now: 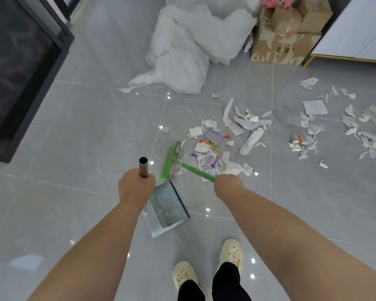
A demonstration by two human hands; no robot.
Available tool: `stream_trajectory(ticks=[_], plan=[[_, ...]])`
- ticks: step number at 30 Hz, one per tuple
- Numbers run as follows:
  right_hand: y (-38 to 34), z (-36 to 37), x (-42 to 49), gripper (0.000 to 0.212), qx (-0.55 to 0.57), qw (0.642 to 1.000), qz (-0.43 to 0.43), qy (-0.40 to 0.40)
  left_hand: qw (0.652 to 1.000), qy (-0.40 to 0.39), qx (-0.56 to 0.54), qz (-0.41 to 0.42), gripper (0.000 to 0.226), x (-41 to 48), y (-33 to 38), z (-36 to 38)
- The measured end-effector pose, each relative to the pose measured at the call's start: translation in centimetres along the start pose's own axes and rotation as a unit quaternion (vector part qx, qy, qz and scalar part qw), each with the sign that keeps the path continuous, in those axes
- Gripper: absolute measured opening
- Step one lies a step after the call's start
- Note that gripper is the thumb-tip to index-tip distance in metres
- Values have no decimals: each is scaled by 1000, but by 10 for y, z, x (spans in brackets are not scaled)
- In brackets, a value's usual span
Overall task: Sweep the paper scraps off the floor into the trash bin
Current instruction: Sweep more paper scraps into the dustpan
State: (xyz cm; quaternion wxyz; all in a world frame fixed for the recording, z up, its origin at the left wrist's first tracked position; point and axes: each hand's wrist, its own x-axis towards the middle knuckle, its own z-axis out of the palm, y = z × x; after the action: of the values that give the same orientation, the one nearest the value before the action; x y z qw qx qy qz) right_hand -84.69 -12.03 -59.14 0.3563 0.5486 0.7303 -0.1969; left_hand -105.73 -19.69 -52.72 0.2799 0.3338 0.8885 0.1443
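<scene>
My left hand (136,185) grips the metal tube handle (143,167) of a grey-blue dustpan (166,210), which rests on the floor just in front of my feet. My right hand (227,183) is closed around the green handle of a broom (193,170). Its green head (169,160) stands on the tiles just beyond the pan's lip. Torn paper scraps and small wrappers (213,153) lie heaped right of the broom head. More scraps (313,127) are scattered further right. No trash bin is in view.
A crumpled white plastic sheet (182,51) lies ahead, with cardboard boxes (287,35) to its right and a white cabinet (360,29) in the far right corner. Dark furniture (20,68) fills the left side. My feet in cream clogs (206,268) stand behind the pan.
</scene>
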Motion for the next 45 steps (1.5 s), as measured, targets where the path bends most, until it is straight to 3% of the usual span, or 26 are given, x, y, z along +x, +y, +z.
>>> stream_trajectory(ticks=[11,18,22,27,35,39,45], plan=[[138,-50,12,34,-127,988,80,-28,998,15,-46,-39,26,1,67,22],[170,-74,7,28,-113,991,42,64,997,48,-45,-36,26,11,96,17],[153,-101,20,24,-58,992,42,100,997,59,-49,-28,25,35,103,5],[86,-123,59,26,70,994,47,70,997,59,-43,-9,28,72,92,-5],[-22,-139,132,30,77,997,-24,23,996,43,-74,1,28,123,81,-12],[-9,-134,138,31,39,999,-3,33,996,25,-89,10,26,131,86,-5],[75,-124,121,39,24,997,68,-29,996,-2,-81,29,25,126,108,10]])
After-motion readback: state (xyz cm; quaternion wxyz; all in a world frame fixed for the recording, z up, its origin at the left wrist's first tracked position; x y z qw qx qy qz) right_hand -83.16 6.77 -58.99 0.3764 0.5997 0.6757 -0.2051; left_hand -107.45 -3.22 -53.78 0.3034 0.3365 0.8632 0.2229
